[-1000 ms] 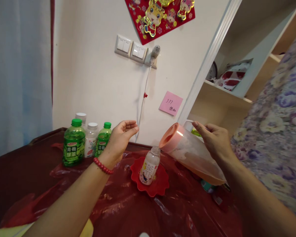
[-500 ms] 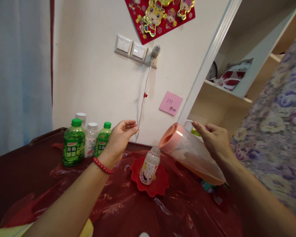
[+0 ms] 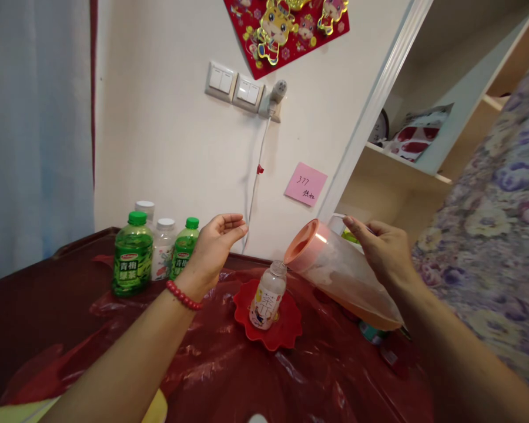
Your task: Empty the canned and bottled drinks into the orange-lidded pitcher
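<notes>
My right hand (image 3: 385, 252) is closed on the handle of a translucent plastic pitcher (image 3: 344, 276) with a pink rim. The pitcher is tipped left, orange-tinted liquid lying along its lower side. Its lip is at the mouth of a small clear bottle (image 3: 267, 299) with a printed label; whether liquid flows out is too small to tell. This bottle stands uncapped on a red scalloped plate (image 3: 291, 333). My left hand (image 3: 218, 247), a red bead bracelet at its wrist, hovers left of the bottle. Its fingers are loosely curved, the thumb slightly apart, with nothing visible in them.
Two green tea bottles, one large (image 3: 132, 258), stand back left beside white-capped bottles (image 3: 162, 252). Red plastic film (image 3: 203, 364) covers the table. A white cord (image 3: 256, 176) hangs on the wall. Shelves (image 3: 405, 161) and a floral curtain (image 3: 485, 235) are at right.
</notes>
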{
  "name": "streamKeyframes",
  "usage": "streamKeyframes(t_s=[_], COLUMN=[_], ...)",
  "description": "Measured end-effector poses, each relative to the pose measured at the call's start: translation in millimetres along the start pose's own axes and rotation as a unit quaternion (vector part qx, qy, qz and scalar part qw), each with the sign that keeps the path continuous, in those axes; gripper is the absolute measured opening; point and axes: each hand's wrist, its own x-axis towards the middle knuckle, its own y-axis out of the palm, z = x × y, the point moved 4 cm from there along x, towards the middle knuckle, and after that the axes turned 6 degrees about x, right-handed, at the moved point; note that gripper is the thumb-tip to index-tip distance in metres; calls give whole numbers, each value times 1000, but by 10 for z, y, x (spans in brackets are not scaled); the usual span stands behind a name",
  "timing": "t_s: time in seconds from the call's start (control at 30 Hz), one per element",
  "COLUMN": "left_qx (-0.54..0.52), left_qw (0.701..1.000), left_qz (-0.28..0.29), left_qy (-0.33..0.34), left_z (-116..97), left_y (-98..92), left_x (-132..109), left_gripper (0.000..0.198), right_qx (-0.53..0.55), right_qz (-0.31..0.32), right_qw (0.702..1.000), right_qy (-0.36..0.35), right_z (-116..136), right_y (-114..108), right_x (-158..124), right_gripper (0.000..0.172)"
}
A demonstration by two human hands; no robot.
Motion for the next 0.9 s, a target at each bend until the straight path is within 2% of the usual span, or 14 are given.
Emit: streamKeyframes(t_s=[0.9], left_qx=[4], left_qw=[1000], left_qz=[5], left_qy=[18], left_z=[-6], left_y=[4], left_x=[10], left_gripper=[34], right_qx=[-18], right_qz=[4], right_qw=[1000], right_qy=[-5], right_z=[21], right_y=[66], right_x=[-25], right_gripper=[66])
